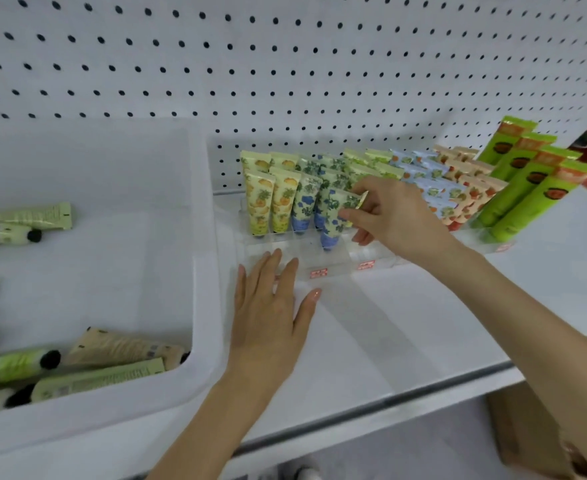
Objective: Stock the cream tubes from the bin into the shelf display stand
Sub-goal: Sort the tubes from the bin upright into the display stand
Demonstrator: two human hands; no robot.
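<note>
White pegboard [285, 64] backs the shelf [406, 323]. At mid-frame the right hand [392, 216] pinches a blue-flowered cream tube [335, 220], tilted cap-down at the front slot of the display stand [340, 266]. The left hand [267, 306] lies flat and relaxed, fingertips against the stand. Released tilted, the tube could topple neighbouring tubes [302, 202].

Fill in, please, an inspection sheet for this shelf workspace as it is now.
Surface: white shelf.
Job's things: white bin holds loose tubes; clear display stand, back rows filled; blue-flowered tube cap down at a front slot.
Clutter: nothing seen.
Grips: left hand flat on the shelf beside the stand; right hand pinches the blue-flowered tube.
Cables: nothing seen.
Surroundings: white pegboard behind; tall green tubes at right.
</note>
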